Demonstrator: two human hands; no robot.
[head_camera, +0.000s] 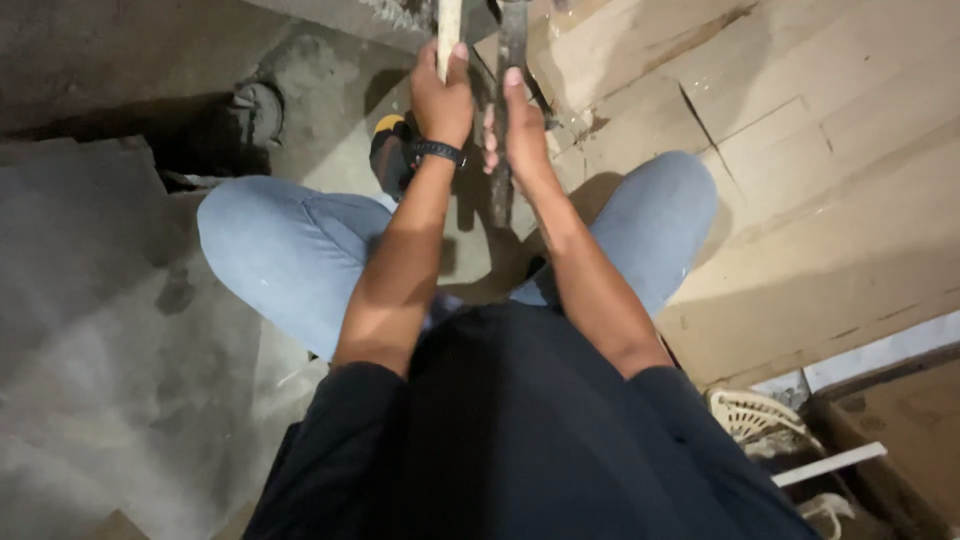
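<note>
Dim concrete floor (120, 380), cardboard sheets (800, 150)

Pale wooden handle (449, 30) upright in a fist; dark metal bar (512, 60) upright just beside it.

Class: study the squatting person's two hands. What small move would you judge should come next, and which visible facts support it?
Probably a short, careful tap. The left hand grips a pale wooden handle and the right hand steadies a dark metal bar upright over the concrete floor. Both tool ends run out of view, so the contact point cannot be seen.
</note>
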